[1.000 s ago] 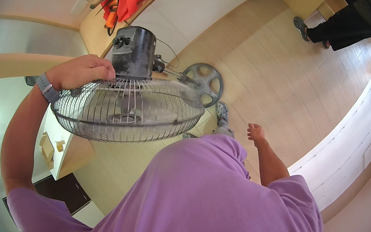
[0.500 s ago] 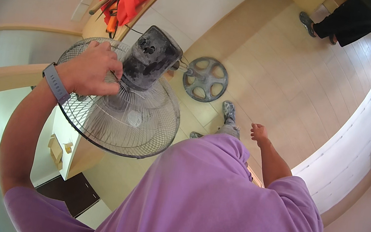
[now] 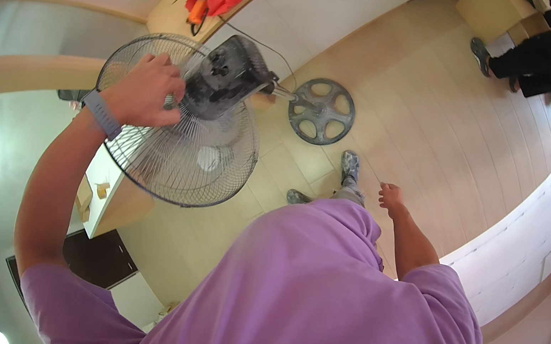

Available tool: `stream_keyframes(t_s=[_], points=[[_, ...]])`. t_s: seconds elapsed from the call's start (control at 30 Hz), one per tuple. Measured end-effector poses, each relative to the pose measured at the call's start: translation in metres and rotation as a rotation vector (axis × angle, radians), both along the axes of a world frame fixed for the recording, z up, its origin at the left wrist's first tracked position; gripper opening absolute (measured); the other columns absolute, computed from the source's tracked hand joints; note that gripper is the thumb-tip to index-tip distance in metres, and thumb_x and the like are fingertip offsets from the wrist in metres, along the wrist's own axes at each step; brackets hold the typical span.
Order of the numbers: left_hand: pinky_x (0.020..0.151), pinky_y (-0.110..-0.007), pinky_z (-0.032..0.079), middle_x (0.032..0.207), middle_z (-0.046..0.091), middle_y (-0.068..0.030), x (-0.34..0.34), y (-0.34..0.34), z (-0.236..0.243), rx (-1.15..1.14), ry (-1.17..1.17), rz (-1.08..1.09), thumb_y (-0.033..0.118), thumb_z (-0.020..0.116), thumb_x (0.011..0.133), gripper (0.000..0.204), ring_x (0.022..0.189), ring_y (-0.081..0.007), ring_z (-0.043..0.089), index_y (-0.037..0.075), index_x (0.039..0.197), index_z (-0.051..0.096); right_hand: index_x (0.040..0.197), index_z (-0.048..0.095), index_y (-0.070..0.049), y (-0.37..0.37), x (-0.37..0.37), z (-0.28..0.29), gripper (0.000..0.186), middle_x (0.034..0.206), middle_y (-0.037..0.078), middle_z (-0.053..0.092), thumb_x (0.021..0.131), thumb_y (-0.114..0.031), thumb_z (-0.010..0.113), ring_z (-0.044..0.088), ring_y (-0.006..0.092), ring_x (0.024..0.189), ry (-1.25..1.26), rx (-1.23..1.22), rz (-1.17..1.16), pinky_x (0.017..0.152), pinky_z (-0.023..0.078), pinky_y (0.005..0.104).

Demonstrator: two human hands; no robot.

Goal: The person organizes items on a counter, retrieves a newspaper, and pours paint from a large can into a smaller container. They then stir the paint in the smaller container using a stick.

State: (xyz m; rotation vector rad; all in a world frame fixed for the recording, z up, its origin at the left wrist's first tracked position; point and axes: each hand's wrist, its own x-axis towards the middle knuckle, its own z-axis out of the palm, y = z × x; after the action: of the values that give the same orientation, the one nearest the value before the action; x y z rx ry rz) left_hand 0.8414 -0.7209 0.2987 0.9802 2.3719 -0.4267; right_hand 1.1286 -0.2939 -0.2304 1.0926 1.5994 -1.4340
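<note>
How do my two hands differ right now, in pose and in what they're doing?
The left hand is raised and closed on the wire fan cage beside the dark motor housing; the right hand hangs low over the floor, holding nothing. The left wrist wears a grey band; the right wrist is bare. Both are ungloved.

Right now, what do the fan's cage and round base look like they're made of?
Fan cage: thin metal wire, shiny, probably chromed, judging by the fine see-through spokes and rings. Round base: dark grey and matte with cut-out holes, perhaps cast metal or hard plastic; the look leaves that open.
</note>
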Motion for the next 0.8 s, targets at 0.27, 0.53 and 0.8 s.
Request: stream_keyframes(t_s=[0.27,0.53,0.8], points=[[0.107,-0.045,0.036,0.117,0.064,-0.0145,0.013,-0.01,0.021,0.31,0.133,0.075,0.03,0.064,0.084,0.034,0.119,-0.0308,0.054,0.009,0.111,0.069,0.127,0.062,-0.005,-0.009,-0.02,0.007,0.045,0.099,0.01,0.066,0.097,-0.037,0.059,0.06,0.0186,0.073,-0.02,-0.012,0.121,0.062,0.052,0.0358],[0.111,-0.042,0.038,0.143,0.052,-0.0135,0.111,-0.08,0.05,1.351,0.533,0.77,0.026,0.053,0.099,0.052,0.131,-0.0282,0.051,0.0,0.144,0.048,0.124,0.062,-0.004,-0.024,-0.044,0.015,0.042,0.095,0.008,0.065,0.097,-0.036,0.06,0.059,0.0179,0.07,0.027,-0.006,0.145,0.059,0.051,0.0339],[0.104,-0.042,0.044,0.15,0.043,-0.0141,0.26,-0.09,-0.148,1.939,0.091,1.475,0.053,0.047,0.103,0.073,0.13,-0.0271,0.051,0.003,0.154,0.032,0.124,0.062,-0.003,-0.042,-0.066,0.026,0.041,0.098,0.009,0.065,0.097,-0.035,0.06,0.06,0.0193,0.074,0.047,0.043,0.328,0.061,0.052,0.0348]])
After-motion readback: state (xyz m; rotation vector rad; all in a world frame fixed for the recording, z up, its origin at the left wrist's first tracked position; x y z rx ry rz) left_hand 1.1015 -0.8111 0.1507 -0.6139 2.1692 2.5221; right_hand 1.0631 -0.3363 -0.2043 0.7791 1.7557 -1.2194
